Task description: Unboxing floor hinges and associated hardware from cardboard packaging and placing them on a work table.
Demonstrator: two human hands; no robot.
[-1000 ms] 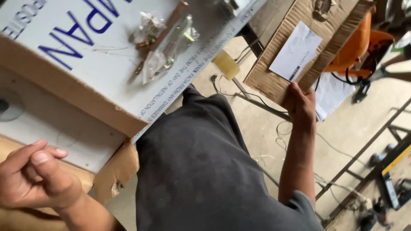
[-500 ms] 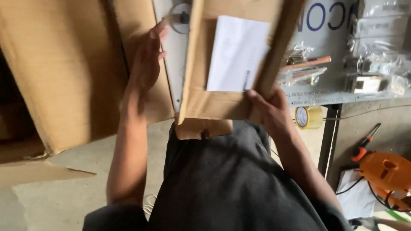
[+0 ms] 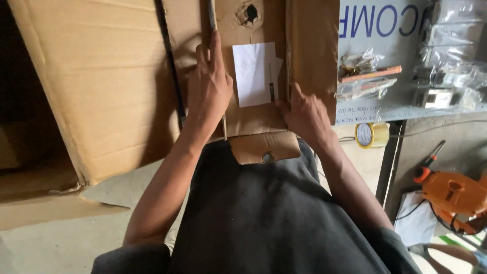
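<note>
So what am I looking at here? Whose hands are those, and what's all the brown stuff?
The camera sits on a person's head and looks down, so you see their own two arms and dark shirt. The brown stuff is cardboard. The left hand lies flat on a narrow cardboard piece that has a white paper label on it. The right hand presses on its other edge. A much bigger cardboard box lies to the left. To the right are clear plastic bags of small parts, a roll of tape and an orange tool.
</note>
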